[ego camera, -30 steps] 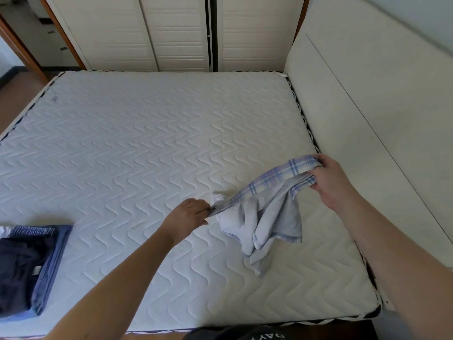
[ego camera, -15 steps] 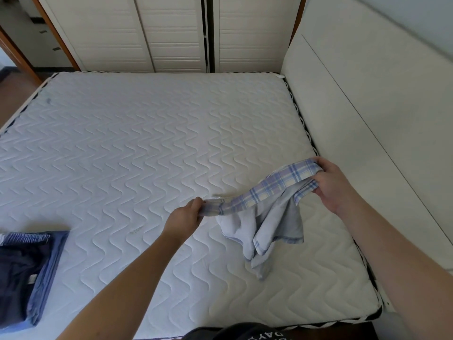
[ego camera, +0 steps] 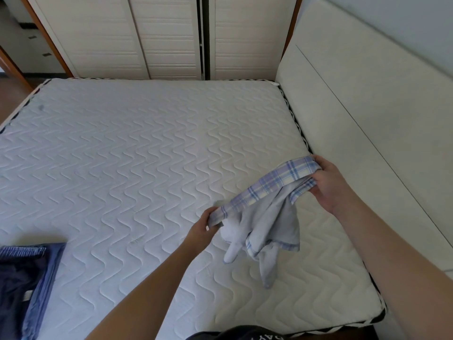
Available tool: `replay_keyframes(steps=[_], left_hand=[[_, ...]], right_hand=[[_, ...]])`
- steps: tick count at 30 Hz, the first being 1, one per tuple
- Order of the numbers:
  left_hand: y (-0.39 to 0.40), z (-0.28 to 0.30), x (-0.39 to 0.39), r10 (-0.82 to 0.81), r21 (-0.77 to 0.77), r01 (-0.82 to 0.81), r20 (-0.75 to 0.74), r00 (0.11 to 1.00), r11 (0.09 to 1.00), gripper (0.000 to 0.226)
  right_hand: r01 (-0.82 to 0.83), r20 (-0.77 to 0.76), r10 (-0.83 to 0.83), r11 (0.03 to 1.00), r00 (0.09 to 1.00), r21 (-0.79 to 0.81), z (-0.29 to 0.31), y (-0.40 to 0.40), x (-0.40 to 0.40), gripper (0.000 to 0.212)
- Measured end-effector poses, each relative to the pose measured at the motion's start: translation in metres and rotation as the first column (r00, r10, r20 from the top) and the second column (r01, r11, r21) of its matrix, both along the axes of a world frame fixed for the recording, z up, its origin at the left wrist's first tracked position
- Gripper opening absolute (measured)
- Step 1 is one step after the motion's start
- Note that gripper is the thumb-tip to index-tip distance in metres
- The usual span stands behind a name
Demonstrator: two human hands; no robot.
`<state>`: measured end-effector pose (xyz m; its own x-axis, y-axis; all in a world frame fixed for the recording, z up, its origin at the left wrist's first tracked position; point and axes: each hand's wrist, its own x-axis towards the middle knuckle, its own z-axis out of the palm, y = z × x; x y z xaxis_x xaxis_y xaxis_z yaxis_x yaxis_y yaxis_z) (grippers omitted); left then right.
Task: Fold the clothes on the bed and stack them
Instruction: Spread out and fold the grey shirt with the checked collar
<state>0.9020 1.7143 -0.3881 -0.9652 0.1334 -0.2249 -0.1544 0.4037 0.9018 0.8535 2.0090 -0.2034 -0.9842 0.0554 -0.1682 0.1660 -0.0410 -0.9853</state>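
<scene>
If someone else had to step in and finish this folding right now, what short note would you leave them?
Left hand: grips one end of the plaid garment.
Right hand: grips its other end, near the headboard.
The garment hangs bunched between the hands above the mattress, not yet folded.
Done: a stack of folded dark blue clothes lies at the near left edge of the mattress.
Left: spread the garment flat, fold it and put it on the stack.

A home bedroom: a bed with a bare quilted mattress, a padded headboard alongside, and cream louvred wardrobe doors behind it.
</scene>
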Motion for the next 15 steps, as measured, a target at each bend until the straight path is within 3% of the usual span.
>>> replay_keyframes(steps=[3,6,7,10,13,15], left_hand=[[-0.016,0.005,-0.004,-0.173,0.285,0.102,0.236,0.956,0.953,0.060],[-0.032,0.012,-0.012,-0.187,0.589,-0.133,0.451,0.873,0.797,0.045],[-0.034,0.013,-0.014,-0.158,0.577,-0.171,0.476,0.865,0.799,0.037],[-0.034,0.012,-0.019,-0.098,0.364,-0.053,0.383,0.919,0.930,0.034],[-0.033,0.009,-0.026,0.007,0.287,-0.129,0.390,0.921,0.949,0.035],[-0.034,0.007,-0.032,0.030,0.115,-0.069,0.311,0.950,0.991,0.026]], right_hand=[[-0.038,0.020,0.038,0.999,0.999,0.026,-0.002,-0.005,0.002,0.025],[-0.053,0.028,0.052,0.998,0.998,0.038,-0.005,-0.008,0.004,0.025],[-0.055,0.031,0.054,0.998,0.998,0.039,-0.006,-0.009,0.004,0.027],[-0.065,0.039,0.063,0.997,0.997,0.042,-0.008,-0.011,0.005,0.029],[-0.084,0.045,0.082,0.995,0.996,0.059,-0.010,-0.012,0.007,0.033],[-0.098,0.056,0.094,0.992,0.994,0.076,-0.012,-0.012,0.009,0.036]])
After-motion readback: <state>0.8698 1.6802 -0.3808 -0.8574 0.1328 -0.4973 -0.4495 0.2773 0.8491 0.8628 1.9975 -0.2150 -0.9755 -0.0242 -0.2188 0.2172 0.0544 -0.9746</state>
